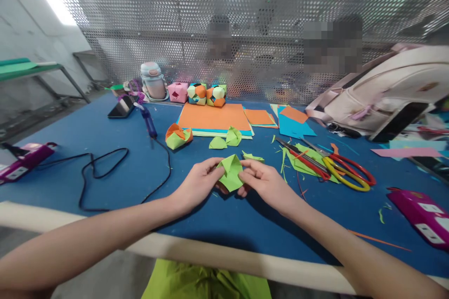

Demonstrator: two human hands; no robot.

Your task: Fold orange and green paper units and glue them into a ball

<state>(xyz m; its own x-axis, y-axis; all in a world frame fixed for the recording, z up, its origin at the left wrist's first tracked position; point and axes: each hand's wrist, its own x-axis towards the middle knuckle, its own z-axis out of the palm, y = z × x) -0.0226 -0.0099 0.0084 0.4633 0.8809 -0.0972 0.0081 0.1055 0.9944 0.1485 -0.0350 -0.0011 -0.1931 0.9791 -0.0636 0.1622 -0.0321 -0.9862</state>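
Note:
A folded light-green paper piece is held between both hands above the blue table, near its front edge. My left hand pinches its left side with thumb and fingers, and my right hand pinches the right side. Just beyond lie folded green pieces, and another green piece partly behind my right hand. An orange-and-green folded paper cup sits further left.
Orange sheets lie at the back, near paper balls, a pink cube and a bottle. Scissors rest on scraps at right. A glue gun trails its cord at left; a backpack stands back right.

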